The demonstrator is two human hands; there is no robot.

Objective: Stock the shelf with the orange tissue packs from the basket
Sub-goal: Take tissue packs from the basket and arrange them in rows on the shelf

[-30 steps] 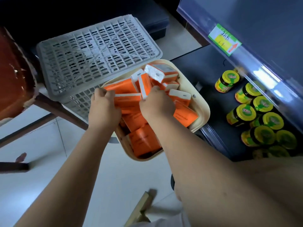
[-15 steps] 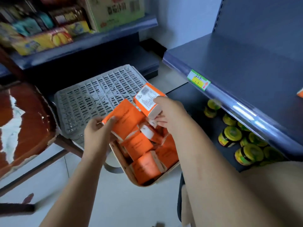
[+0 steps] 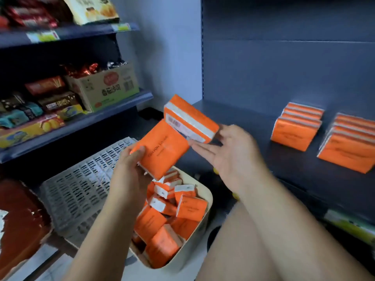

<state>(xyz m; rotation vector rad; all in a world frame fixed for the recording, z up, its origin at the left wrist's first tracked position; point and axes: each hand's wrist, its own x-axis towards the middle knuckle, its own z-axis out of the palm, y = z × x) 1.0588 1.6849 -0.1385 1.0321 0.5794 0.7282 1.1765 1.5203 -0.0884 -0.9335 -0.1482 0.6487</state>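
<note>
A cream basket [image 3: 209,199] on the floor holds several orange tissue packs [image 3: 190,207] in a loose heap. Above it, my left hand [image 3: 132,169] grips one orange pack [image 3: 164,149] by its lower corner. My right hand [image 3: 229,153] holds a second pack [image 3: 190,120] a little higher, thumb at its end and fingers stretched under it. The two held packs touch. To the right, the dark shelf [image 3: 253,122] carries two rows of upright orange packs [image 3: 294,130] [image 3: 349,147].
A grey slatted crate [image 3: 81,185] lies left of the basket, beside a worn brown seat [image 3: 20,220]. Snack shelves [image 3: 77,122] with a cardboard carton [image 3: 105,88] stand behind at the left. The shelf's left stretch is bare. My knee fills the lower right.
Both hands rose out of the basket, each with an orange pack, and moved up toward the shelf. My view tilted up, bringing the stocked rows into sight.
</note>
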